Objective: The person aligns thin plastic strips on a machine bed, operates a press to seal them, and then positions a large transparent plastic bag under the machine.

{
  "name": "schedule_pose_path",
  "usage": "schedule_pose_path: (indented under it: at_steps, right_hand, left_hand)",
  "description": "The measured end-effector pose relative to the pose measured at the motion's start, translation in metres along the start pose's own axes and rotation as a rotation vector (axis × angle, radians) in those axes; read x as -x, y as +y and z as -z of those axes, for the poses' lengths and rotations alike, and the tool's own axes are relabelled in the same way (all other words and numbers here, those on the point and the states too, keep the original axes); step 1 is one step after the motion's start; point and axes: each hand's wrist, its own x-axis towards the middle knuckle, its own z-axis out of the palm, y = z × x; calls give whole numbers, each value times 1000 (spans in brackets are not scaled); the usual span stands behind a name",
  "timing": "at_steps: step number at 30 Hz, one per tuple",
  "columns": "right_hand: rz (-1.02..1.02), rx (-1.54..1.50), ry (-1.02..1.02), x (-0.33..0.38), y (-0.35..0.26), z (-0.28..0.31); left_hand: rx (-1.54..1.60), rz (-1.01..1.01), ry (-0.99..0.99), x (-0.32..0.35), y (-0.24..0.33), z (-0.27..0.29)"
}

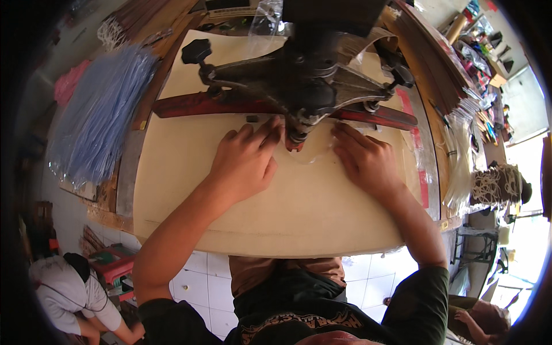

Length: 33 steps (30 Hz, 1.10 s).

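Fingers (272,133) of our left hand (244,164) bunch together just on our side of the red bar (213,104), while our right hand (369,162) curls near some clear film (310,156); whether either pinches anything, we cannot tell. The film lies between our hands on the cream sheet (276,215), beneath the black frame (256,75). Were the bar pressed down, it could trap us; uneven pulling might crease the film. The bar's long axis runs left to right; the film's we cannot make out.
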Motion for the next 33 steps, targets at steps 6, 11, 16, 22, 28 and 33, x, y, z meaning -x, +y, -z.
schedule_pose_path:
  at_steps: [6, 11, 16, 22, 28, 33]
  right_hand:
    - [-38, -4, -39, -2, -5, 5]
    - [-21, 21, -24, -2, -4, 1]
    - [-109, -8, -111, -4, -9, 5]
    - [-44, 36, -43, -4, -6, 1]
    - [-38, 32, -44, -5, -7, 1]
    - [-50, 12, -59, -5, -6, 2]
  left_hand:
    - [-2, 8, 21, -1, 3, 0]
    - [-6, 9, 20, 0, 2, -3]
    - [3, 28, 18, 0, 3, -4]
    - [-1, 16, 30, 0, 2, -4]
    - [31, 50, -43, 0, 3, 0]
    - [19, 44, -36, -1, 3, 0]
